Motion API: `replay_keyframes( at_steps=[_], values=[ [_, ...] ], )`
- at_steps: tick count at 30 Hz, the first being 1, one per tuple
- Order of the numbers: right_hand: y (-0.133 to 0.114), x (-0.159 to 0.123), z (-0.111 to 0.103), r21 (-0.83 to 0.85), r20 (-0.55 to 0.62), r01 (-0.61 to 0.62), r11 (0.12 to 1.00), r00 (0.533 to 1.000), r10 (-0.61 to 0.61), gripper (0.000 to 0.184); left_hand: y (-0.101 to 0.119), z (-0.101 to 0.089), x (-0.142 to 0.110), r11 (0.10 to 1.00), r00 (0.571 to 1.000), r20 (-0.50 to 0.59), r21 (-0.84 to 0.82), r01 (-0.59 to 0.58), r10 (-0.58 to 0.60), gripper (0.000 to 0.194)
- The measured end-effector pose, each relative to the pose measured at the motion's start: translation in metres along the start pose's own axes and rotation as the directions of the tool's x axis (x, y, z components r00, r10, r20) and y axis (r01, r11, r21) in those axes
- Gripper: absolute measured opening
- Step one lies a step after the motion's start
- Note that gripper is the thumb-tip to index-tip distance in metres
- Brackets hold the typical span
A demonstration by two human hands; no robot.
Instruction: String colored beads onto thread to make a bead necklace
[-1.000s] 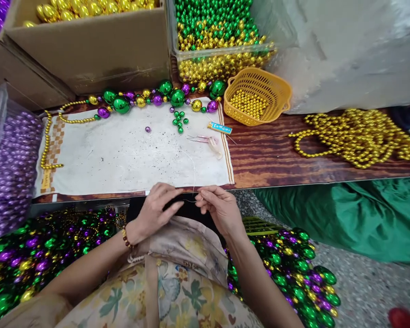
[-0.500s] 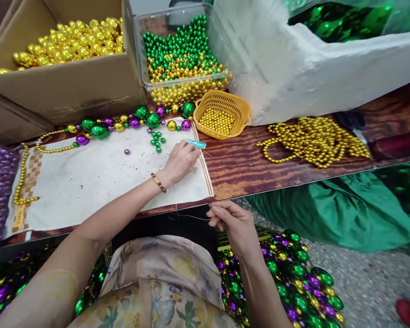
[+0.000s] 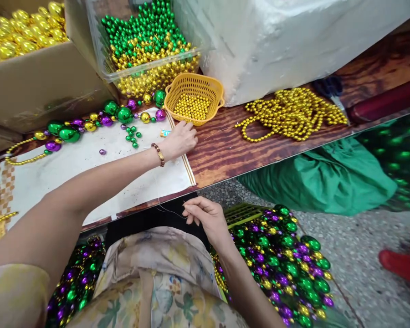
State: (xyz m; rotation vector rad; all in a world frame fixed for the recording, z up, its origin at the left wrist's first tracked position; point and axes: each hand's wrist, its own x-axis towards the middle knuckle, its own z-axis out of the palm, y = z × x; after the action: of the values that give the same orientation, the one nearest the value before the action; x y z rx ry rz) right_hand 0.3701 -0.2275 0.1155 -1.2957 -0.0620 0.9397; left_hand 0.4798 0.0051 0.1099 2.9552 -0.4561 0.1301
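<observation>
My left hand is over the right edge of a white towel, just in front of an orange basket of small gold beads. Its fingers are curled down together, their tips hidden. Beside it, part of a small blue-and-orange packet shows. My right hand is closed in a pinch on a thin clear thread below the table edge, the thread running up onto the towel. Green beads lie in a cluster on the towel, near one loose purple bead.
A strand of large green, purple and gold beads lies along the towel's back. Behind stand a cardboard box and a clear bin of beads. Gold bead strands and scissors are to the right; a green cloth hangs below.
My left hand has left my right hand, reached forward over the towel, and shifted toward the basket. My right hand keeps pinching the thread. The view has swung to the right.
</observation>
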Motion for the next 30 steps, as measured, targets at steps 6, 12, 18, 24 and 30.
replay_keyframes(
  at_steps=[6, 12, 18, 24, 30],
  values=[
    [0.004, 0.004, 0.002, -0.067, -0.029, 0.090, 0.994, 0.995, -0.092, 0.013, 0.007, -0.032, -0.014, 0.987, 0.986, -0.167, -0.159, -0.004, -0.023, 0.018],
    [-0.015, 0.010, 0.014, -0.238, 0.034, 0.299, 0.924, 0.954, -0.299, 0.012, 0.035, -0.068, -0.059, 0.758, 0.621, -0.594, -0.653, 0.000, -0.511, 0.011],
    [-0.036, 0.030, 0.033, -0.262, -0.001, 0.380, 0.887, 0.919, -0.394, 0.009, 0.073, -0.063, -0.140, -0.084, 0.664, 0.126, -0.992, 0.095, -0.737, 0.024],
    [-0.028, 0.050, 0.067, -0.177, 0.081, 0.272, 0.946, 0.962, -0.261, 0.014, 0.093, -0.049, -0.185, -0.359, 0.577, 0.398, -0.914, 0.186, -0.713, 0.038],
    [-0.031, 0.046, 0.087, -0.158, 0.129, 0.211, 0.965, 0.973, -0.191, 0.016, 0.091, -0.048, -0.195, -0.381, 0.586, 0.379, -0.916, 0.127, -0.716, 0.044]
  ],
)
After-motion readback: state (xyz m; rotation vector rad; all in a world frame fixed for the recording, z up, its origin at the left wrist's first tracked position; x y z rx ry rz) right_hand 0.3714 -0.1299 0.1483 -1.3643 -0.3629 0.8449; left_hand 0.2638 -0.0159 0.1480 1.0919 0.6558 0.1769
